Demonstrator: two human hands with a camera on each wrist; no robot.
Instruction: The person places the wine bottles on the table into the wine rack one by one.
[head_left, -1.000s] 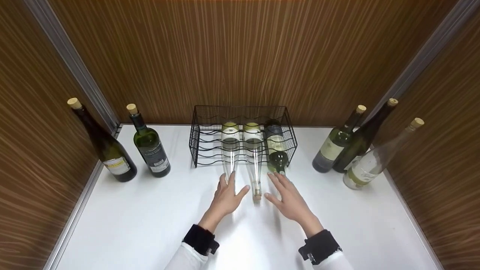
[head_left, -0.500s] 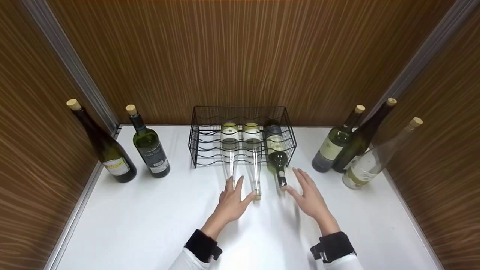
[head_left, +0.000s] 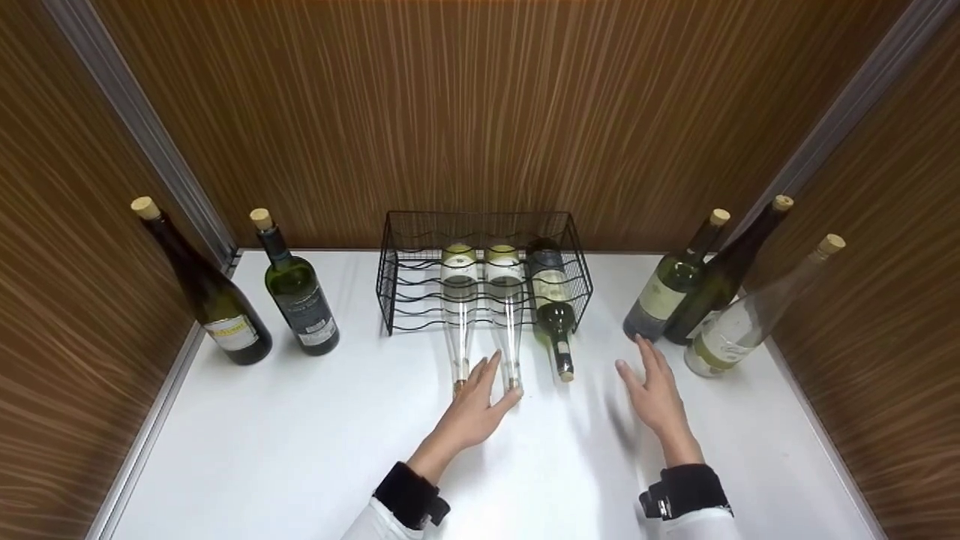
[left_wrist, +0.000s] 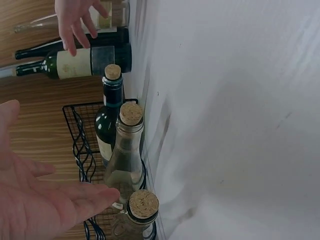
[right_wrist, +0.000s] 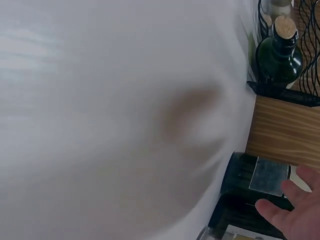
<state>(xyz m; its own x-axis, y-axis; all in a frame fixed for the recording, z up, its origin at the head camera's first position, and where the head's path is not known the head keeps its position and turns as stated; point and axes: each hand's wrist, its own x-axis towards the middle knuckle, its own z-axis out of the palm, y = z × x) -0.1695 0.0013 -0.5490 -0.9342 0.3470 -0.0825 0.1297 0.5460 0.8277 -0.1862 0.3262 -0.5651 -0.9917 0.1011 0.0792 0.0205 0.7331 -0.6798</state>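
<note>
My left hand [head_left: 474, 411], fingers spread, hovers over the necks of two clear wine bottles lying in the black wire rack [head_left: 405, 328]; it grips neither. The left clear bottle [head_left: 459, 315] and the middle clear bottle [head_left: 510, 315] point their corks toward me. Beside them in the rack lies a dark green bottle [head_left: 556, 319]. Over the table to its right, my right hand [head_left: 658, 397] is held with relaxed fingers and nothing in it. Its fingertips come near the base of an upright green bottle with a cream label [head_left: 660, 300]; contact cannot be made out.
Behind that green bottle stand a dark slim bottle [head_left: 724, 270] and a clear bottle [head_left: 727, 341]. On the left are a tall brown bottle [head_left: 229, 311] and a green bottle with a dark label [head_left: 304, 307]. Wood-grain panels [head_left: 480, 112] enclose the white table [head_left: 300, 450].
My right hand has moved right, away from the dark green bottle in the rack toward the upright bottles. The left hand has shifted slightly right and toward me over the clear necks.
</note>
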